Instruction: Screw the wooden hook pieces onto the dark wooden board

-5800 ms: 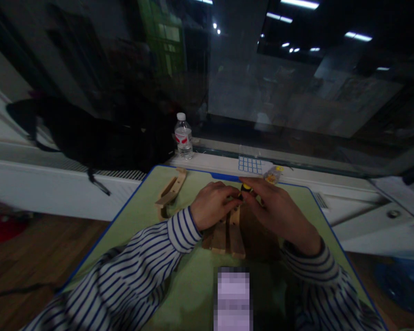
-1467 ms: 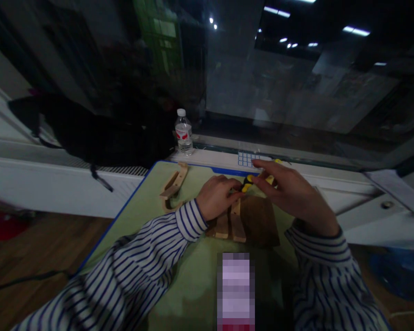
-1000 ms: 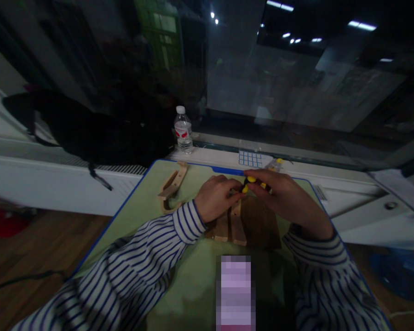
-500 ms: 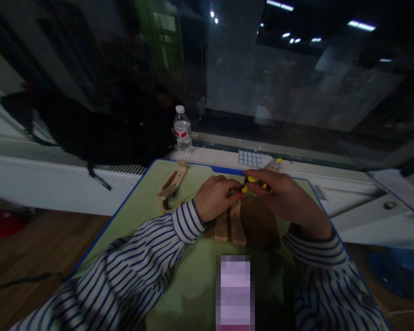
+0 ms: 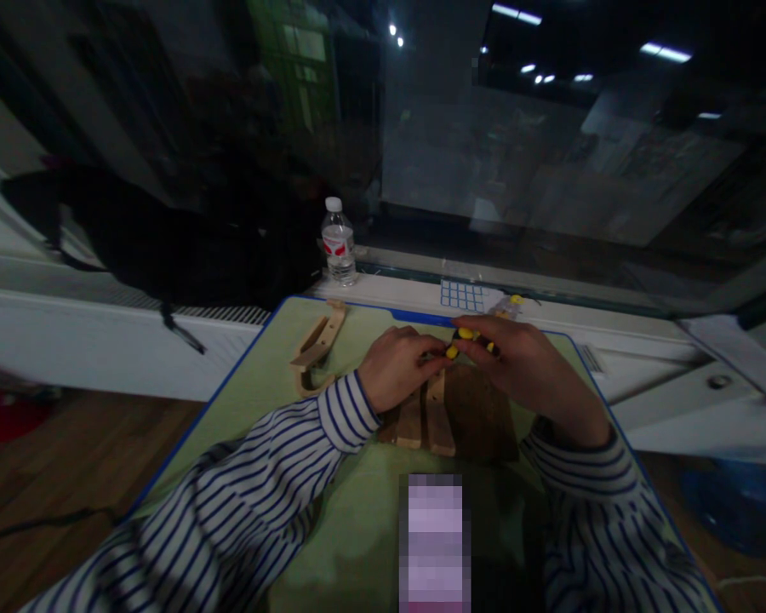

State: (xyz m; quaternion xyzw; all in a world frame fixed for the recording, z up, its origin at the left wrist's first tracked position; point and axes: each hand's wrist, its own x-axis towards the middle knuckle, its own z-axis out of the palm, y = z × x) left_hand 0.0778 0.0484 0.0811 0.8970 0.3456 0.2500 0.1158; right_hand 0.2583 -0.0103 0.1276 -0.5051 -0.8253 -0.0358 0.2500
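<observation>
The right hand [image 5: 533, 370] grips a stubby yellow-and-black tool [image 5: 465, 333] just right of the left hand [image 5: 396, 366], whose hold I cannot tell, beyond 2 flat pale-wood strips [image 5: 440, 421] running near to far.

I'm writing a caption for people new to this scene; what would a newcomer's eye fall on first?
Probably the yellow-and-black tool in the right hand, with the left hand's fingertips at its lower end, by the far end of two pale wooden strips. Next, perhaps, the clear bottle with its red-and-white label, upright on the white sill beyond the green table.
</observation>
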